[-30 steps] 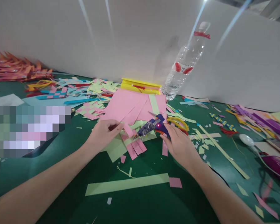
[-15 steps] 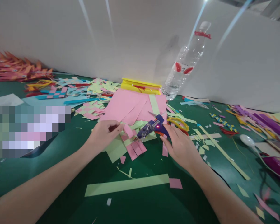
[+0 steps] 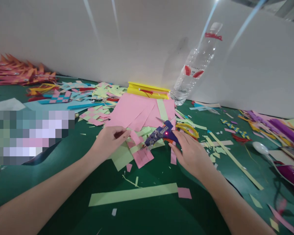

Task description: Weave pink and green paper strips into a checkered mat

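Note:
My right hand (image 3: pixel 189 150) is wrapped round a blue hot glue gun (image 3: pixel 170 132) with an orange trigger and a lit red light. Its nozzle points left and down at a woven piece of pink and green paper strips (image 3: pixel 143 158). Between the thumb and finger of my left hand (image 3: pixel 111 140), a pink paper strip (image 3: pixel 136 138) is pinched and lifted in a curl off that piece. Whether the nozzle touches the paper, I cannot tell. Green paper (image 3: pixel 121 160) lies beneath, and pink sheets (image 3: pixel 127 109) lie just behind.
A clear plastic bottle (image 3: pixel 194 68) stands against the wall. Yellow-handled scissors (image 3: pixel 189 130) lie behind my right hand. In front is a long green strip (image 3: pixel 134 195). At right are a white spoon (image 3: pixel 261 148) and paper scraps; at left, orange paper figures (image 3: pixel 19 73) and a blurred-out object (image 3: pixel 34 138).
The glue gun's nozzle has shifted very slightly over the woven paper. My left hand keeps its pinch on the strip, and everything else looks the same.

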Motion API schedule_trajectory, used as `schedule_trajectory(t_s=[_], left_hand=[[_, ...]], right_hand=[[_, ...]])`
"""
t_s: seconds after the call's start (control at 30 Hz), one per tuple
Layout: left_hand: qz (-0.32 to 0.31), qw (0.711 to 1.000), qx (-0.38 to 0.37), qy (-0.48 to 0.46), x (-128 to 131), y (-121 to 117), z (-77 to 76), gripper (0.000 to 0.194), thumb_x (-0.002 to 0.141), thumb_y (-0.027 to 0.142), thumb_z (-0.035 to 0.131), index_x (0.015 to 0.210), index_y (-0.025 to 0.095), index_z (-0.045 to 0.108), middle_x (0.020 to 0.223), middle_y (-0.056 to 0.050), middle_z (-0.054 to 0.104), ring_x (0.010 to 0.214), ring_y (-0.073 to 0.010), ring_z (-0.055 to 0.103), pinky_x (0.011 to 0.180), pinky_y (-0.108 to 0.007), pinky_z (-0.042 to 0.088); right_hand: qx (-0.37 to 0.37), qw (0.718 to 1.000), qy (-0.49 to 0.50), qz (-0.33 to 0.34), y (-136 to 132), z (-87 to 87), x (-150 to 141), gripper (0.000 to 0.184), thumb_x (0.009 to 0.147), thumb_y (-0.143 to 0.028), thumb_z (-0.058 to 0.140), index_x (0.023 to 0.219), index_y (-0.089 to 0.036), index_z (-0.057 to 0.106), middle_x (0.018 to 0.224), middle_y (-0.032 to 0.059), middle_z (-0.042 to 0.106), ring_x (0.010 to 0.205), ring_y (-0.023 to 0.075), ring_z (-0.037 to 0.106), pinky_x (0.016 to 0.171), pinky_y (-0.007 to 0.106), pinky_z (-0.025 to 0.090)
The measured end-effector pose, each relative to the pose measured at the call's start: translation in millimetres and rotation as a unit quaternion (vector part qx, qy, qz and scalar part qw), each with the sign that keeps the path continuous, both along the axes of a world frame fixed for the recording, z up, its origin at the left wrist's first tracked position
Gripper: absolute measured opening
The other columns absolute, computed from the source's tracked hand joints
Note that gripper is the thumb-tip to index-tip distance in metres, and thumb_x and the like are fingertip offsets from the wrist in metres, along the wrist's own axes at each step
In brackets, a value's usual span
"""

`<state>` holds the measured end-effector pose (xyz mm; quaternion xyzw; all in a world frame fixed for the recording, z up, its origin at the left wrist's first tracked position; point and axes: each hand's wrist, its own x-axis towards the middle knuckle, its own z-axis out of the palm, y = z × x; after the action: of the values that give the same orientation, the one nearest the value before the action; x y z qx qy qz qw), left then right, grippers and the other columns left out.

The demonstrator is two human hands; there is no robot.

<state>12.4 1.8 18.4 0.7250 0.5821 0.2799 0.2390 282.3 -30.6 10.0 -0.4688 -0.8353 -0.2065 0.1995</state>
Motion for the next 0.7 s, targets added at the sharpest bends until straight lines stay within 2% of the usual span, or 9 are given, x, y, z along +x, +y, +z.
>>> schedule_trajectory(t_s=[0.33, 0.57, 0.7], left_hand=[[0.004, 1.000, -0.011, 0.000, 0.0, -1.1, 1.0, 0.043, 0.079, 0.052, 0.043, 0.062, 0.017, 0.061, 0.056, -0.002, 0.057, 0.053, -0.0150, 0.045, 0.049, -0.025, 0.029], [-0.006, 1.000, 0.000, -0.008, 0.5, -2.3, 0.1, 0.041, 0.080, 0.049, 0.044, 0.061, 0.017, 0.062, 0.055, -0.002, 0.057, 0.052, -0.0151, 0.046, 0.047, -0.024, 0.029], [-0.015, 1.000, 0.008, -0.018, 0.1, -2.3, -1.6, 0.040, 0.081, 0.049, 0.046, 0.061, 0.018, 0.062, 0.054, -0.002, 0.058, 0.051, -0.0147, 0.046, 0.046, -0.024, 0.029]], right_hand=[[0.032, 0.999, 0.017, 0.016, 2.4, 4.2, 2.9, 0.036, 0.089, -0.033, 0.048, 0.111, -0.006, 0.057, 0.099, 0.0189, 0.070, 0.086, 0.0275, 0.069, 0.067, 0.039, 0.059], [-0.011, 0.999, 0.027, -0.014, 0.9, 8.0, 4.4, 0.045, 0.088, -0.046, 0.048, 0.114, -0.009, 0.055, 0.098, 0.0170, 0.069, 0.088, 0.0281, 0.068, 0.064, 0.038, 0.058], [-0.032, 0.998, 0.055, -0.019, 2.3, 10.6, 7.2, 0.047, 0.086, -0.050, 0.051, 0.114, -0.011, 0.055, 0.100, 0.0161, 0.068, 0.090, 0.0279, 0.067, 0.068, 0.039, 0.058]])
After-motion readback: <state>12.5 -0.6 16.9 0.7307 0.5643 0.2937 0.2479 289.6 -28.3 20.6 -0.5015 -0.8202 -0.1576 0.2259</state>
